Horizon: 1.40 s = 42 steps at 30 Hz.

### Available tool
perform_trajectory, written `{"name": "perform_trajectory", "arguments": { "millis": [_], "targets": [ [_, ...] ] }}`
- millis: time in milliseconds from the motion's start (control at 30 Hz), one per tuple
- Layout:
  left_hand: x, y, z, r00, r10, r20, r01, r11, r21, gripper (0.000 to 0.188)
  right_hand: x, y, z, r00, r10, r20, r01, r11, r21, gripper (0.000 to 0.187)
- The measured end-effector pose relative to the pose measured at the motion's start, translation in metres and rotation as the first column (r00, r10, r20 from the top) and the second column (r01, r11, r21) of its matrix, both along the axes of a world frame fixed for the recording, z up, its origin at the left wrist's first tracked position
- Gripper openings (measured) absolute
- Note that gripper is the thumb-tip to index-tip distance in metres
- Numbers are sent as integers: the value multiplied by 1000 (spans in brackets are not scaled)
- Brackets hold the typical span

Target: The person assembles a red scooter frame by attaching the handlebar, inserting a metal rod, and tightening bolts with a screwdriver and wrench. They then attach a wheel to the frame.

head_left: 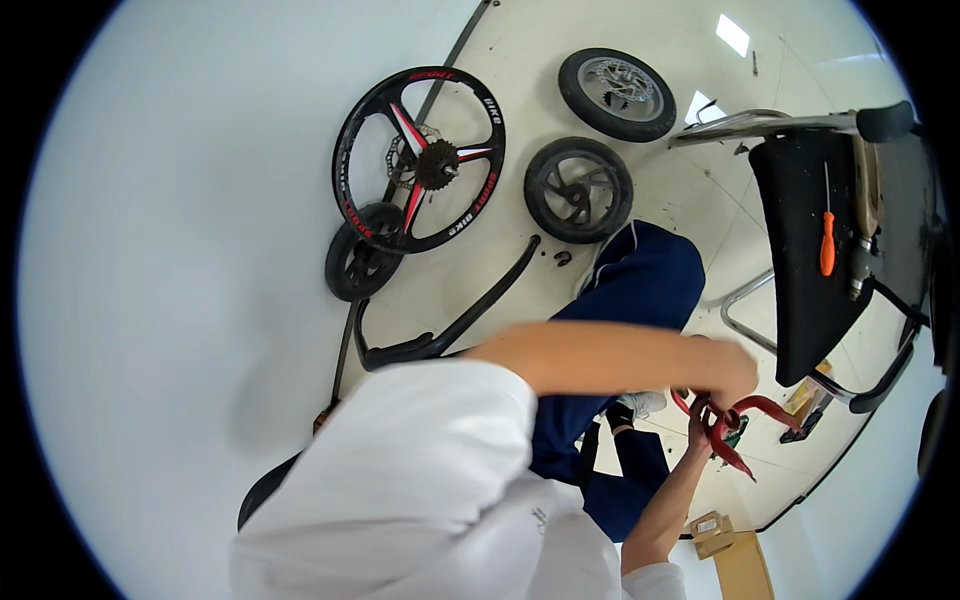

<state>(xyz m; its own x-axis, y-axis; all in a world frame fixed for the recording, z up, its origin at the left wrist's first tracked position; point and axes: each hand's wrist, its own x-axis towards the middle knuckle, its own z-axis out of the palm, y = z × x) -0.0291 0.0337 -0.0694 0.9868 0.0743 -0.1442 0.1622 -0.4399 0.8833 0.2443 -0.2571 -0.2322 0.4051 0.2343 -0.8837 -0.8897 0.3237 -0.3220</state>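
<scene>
A red metal part (733, 422) with curved arms spreading from a round tube is low on the right, above the floor. My right hand (699, 424) is closed around one side of it, with the forearm rising from the lower edge. Across the picture reaches my left arm, blurred by motion. At its end my left hand (735, 370) looks balled up just over the red part's upper side. Its fingertips are hidden, so what they hold does not show.
A black chair (800, 260) on the right bears an orange-handled screwdriver (828, 243) and a metal tool (862, 262). A large spoked wheel (492, 200) leans on the wall, with smaller wheels (578, 190) nearby. A black curved bar (490, 298) and cardboard box (711, 533) rest on the floor.
</scene>
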Motion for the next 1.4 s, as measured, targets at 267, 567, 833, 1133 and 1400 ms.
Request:
{"name": "perform_trajectory", "arguments": {
  "millis": [267,567,833,1133,1400],
  "targets": [
    [-195,159,-129,196,978,-74,-981,196,-12,28,22,-13,8,995,-52,-89,46,997,-69,68],
    [-184,61,-337,222,869,-442,-845,397,357,41,59,-68,-12,956,28,-290,36,977,212,62],
    [-167,61,-351,261,856,-446,-704,485,519,29,70,-80,-22,994,49,-95,-42,997,68,34],
    [-190,82,-363,-8,758,-652,-893,287,345,41,56,-75,-48,957,261,124,-278,948,153,49],
    [-222,76,-303,92,953,-290,-919,194,344,34,10,-46,-32,983,64,-169,-95,980,-177,54]
  ]
}}
